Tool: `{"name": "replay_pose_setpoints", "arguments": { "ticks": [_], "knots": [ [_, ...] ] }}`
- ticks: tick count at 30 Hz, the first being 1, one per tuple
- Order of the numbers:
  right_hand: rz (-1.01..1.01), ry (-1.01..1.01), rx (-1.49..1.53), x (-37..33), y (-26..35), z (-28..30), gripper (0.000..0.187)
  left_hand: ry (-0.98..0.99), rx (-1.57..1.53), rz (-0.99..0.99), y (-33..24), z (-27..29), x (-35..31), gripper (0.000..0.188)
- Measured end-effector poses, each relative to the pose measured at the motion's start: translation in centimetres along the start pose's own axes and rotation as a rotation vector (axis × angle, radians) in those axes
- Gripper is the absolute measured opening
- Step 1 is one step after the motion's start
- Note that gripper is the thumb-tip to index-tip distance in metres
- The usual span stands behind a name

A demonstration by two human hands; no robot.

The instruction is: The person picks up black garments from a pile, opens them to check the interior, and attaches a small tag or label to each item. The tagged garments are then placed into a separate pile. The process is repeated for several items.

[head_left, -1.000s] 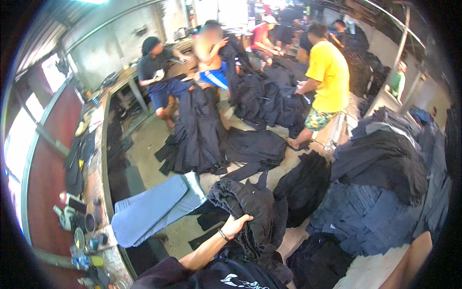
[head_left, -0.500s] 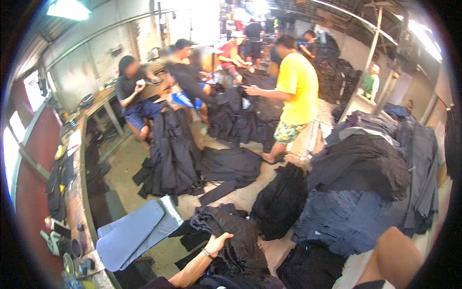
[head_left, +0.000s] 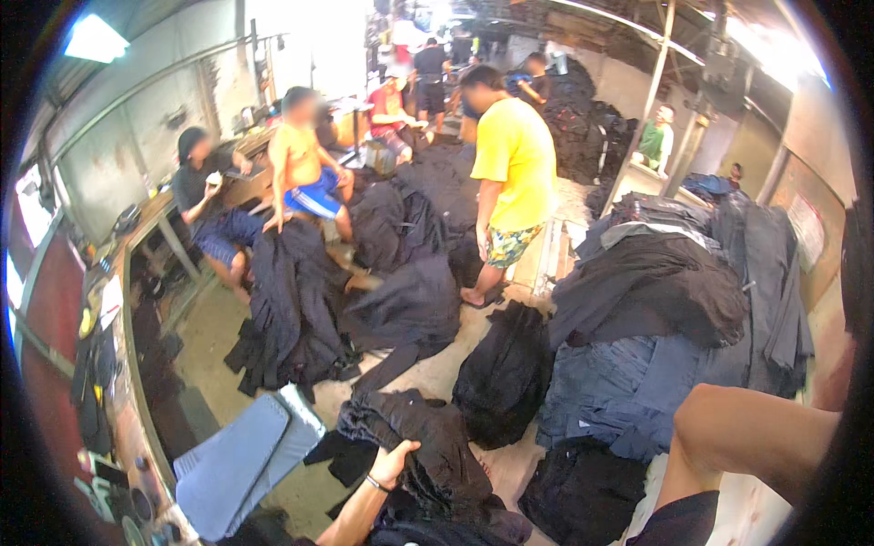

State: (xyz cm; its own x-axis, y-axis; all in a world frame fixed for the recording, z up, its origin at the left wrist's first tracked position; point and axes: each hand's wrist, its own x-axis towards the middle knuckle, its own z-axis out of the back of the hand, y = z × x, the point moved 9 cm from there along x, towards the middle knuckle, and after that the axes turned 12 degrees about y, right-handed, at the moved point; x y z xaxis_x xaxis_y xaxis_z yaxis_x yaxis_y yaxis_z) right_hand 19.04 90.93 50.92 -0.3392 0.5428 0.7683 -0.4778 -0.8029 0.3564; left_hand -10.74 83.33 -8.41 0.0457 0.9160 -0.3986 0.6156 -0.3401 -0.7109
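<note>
My left hand (head_left: 393, 464), with a dark band at the wrist, is closed on a bunched black garment (head_left: 428, 437) at the lower middle. The thumb lies over the cloth; the other fingers are partly hidden by it. More of the black fabric spreads below the hand to the bottom edge. My right hand is not in view. Just left of the held garment, grey-blue flat padded panels (head_left: 241, 464) lean at a slant. To its right stands a black cloth heap (head_left: 503, 378), with another black heap (head_left: 583, 491) nearer.
A tall pile of dark and blue garments (head_left: 651, 296) fills the right side. A bare bent limb (head_left: 728, 423), seemingly a knee, juts in there. Along the left runs a cluttered workbench (head_left: 137, 400). Several co-workers, one in a yellow shirt (head_left: 514, 141), are around dark cloth piles (head_left: 296, 291).
The view has swung right, so the room appears further left. My left hand keeps its hold. The yellow-shirted person's arm has dropped, and a shirtless co-worker now reaches down to the dark cloth.
</note>
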Motion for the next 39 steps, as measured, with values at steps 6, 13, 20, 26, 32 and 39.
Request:
{"name": "replay_pose_setpoints", "arguments": {
  "ticks": [6,13,20,26,32,39],
  "knots": [
    [-0.008,-0.116,-0.039,0.8,-0.4,2.9,0.047,-0.005,0.027,-0.038,-1.4,-0.3,-0.8,0.047],
    [0.054,-0.251,-0.07,2.0,2.0,5.5,0.049,-0.086,0.093,-0.131,-2.9,0.7,-2.3,0.041],
    [-0.235,0.039,0.372,-3.8,-0.7,-10.0,0.051,0.005,0.045,-0.285,-4.1,-0.6,-2.5,0.049],
    [-0.409,0.934,0.211,-24.6,-1.9,-37.7,0.086,0.047,0.064,-0.476,-3.3,0.0,-2.7,0.04],
    [-0.49,0.957,0.38,-29.7,-3.9,-37.3,0.11,0.06,0.021,-0.303,-2.6,-0.1,-4.2,0.053],
    [-0.531,0.849,0.336,-27.7,-3.8,-35.5,0.07,0.064,-0.045,-0.246,-4.4,-3.2,-5.5,0.049]
  ]
}}
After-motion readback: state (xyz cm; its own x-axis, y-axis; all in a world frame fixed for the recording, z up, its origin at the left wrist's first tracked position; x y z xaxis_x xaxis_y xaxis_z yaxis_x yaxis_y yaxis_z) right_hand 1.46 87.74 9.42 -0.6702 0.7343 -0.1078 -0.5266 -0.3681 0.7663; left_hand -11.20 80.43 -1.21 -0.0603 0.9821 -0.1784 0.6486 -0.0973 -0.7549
